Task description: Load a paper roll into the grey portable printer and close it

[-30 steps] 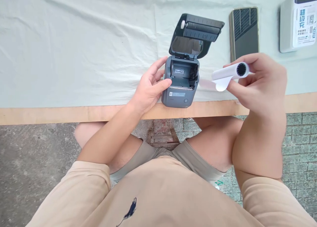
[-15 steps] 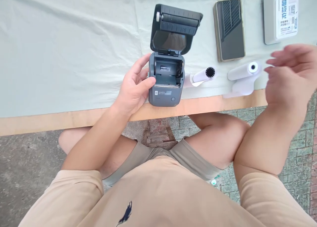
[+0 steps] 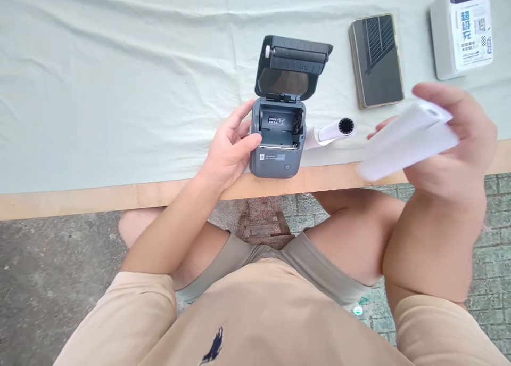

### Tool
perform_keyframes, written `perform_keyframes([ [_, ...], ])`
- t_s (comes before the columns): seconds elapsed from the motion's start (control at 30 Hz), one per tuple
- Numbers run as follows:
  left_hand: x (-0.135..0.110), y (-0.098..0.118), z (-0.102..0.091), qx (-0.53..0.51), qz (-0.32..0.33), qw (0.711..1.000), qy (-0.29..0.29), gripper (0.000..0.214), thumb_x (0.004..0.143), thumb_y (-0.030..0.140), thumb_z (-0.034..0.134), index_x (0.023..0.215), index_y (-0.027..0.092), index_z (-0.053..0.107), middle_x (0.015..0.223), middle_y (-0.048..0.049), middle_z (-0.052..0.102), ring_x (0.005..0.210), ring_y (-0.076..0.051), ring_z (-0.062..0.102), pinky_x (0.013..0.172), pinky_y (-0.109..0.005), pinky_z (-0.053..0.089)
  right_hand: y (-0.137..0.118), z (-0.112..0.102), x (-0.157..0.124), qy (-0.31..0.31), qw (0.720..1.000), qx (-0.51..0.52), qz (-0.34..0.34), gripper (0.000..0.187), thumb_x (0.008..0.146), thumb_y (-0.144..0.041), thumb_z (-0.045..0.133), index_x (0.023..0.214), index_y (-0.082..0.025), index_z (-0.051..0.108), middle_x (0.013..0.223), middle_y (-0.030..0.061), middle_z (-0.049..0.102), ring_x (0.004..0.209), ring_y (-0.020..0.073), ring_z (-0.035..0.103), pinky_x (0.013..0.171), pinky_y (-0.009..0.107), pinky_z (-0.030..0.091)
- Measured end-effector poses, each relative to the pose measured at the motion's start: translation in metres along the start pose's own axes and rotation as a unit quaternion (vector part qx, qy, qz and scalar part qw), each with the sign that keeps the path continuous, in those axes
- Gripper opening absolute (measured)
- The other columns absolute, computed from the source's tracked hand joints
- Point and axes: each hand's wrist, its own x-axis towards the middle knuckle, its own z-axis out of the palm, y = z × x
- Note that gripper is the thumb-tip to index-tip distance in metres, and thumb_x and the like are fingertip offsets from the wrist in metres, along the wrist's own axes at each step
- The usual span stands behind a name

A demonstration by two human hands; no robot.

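Note:
A dark grey label printer (image 3: pixel 275 165) stands near the table's front edge with its lid (image 3: pixel 293 67) raised, so its bare paper bay shows. My left hand (image 3: pixel 233 147) grips the printer's left side, thumb on the front rim. Over the table edge on the right, my right hand (image 3: pixel 459 137) holds a white paper roll (image 3: pixel 407 137), its loose end hanging toward me; motion blurs it a little. Another white roll (image 3: pixel 331 131), with a dark toothed core end, lies just right of the printer.
A phone in a clear case (image 3: pixel 379 62) lies beyond the rolls. At the far right stands a white box-shaped device (image 3: pixel 443 41) with a printed label. A pale cloth (image 3: pixel 120 89) covers the table, leaving a wooden front edge (image 3: pixel 80 198) bare.
My right hand has taken the right-hand paper roll and lifted it off the cloth. My left hand stays on the printer. The whole view has shifted slightly.

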Motion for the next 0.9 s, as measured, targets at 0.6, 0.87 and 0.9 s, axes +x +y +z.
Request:
perform_keyframes([
  [0.6,-0.009,0.007,0.012,-0.027,-0.024,0.999,0.016,0.082,0.08,0.066,0.084,0.151,0.038,0.054,0.146,-0.003,0.071,0.146,-0.04,0.062,0.118,-0.057,0.058,-0.052,0.105,0.043,-0.039,0.933,-0.345,-0.096,0.022,0.098,-0.033,0.062,0.118,-0.029,0.069,0.107,0.0062,0.079,0.111,0.0329,0.071,0.092,0.048,0.046],
  [0.87,-0.007,0.003,0.013,-0.076,-0.041,0.996,0.023,0.085,0.075,0.055,0.091,0.148,0.035,0.053,0.146,-0.0049,0.071,0.141,-0.039,0.065,0.121,-0.058,0.055,-0.051,0.1,0.046,0.013,0.936,-0.295,-0.19,0.022,0.093,-0.022,0.071,0.114,-0.029,0.069,0.102,0.0002,0.08,0.098,0.0265,0.074,0.084,0.044,0.043],
  [0.9,-0.007,0.002,0.013,-0.078,-0.043,0.996,0.023,0.085,0.075,0.054,0.091,0.148,0.035,0.053,0.147,-0.0052,0.07,0.141,-0.039,0.065,0.121,-0.057,0.055,-0.051,0.1,0.047,0.008,0.935,-0.3,-0.187,0.021,0.094,-0.021,0.07,0.114,-0.029,0.069,0.104,0.0011,0.08,0.099,0.027,0.074,0.084,0.044,0.043],
])
